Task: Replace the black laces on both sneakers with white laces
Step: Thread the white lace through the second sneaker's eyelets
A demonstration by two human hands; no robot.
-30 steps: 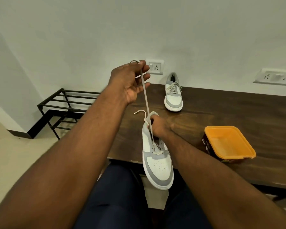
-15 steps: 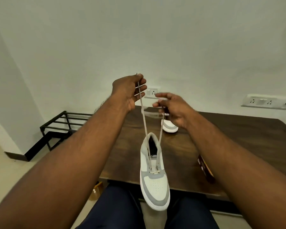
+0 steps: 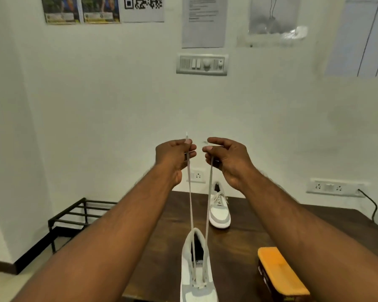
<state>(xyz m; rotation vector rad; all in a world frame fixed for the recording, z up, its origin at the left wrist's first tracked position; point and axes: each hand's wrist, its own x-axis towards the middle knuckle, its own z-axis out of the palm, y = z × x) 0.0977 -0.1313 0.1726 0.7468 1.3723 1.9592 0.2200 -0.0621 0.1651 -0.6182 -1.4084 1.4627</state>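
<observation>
Both hands are raised side by side: left hand (image 3: 176, 156) and right hand (image 3: 226, 159) each pinch one end of a white lace (image 3: 190, 197). Below them hangs the near sneaker (image 3: 198, 277), above the tabletop (image 3: 244, 240). Beyond, under the right hand, a second sneaker (image 3: 219, 211) rests.

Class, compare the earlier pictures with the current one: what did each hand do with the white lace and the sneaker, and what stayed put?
The right hand let go of the sneaker, rose and took the lace's other end. Both ends of the white lace are now pulled up evenly, the left hand still pinching its end. The second sneaker and orange-lidded box stayed on the table.
</observation>
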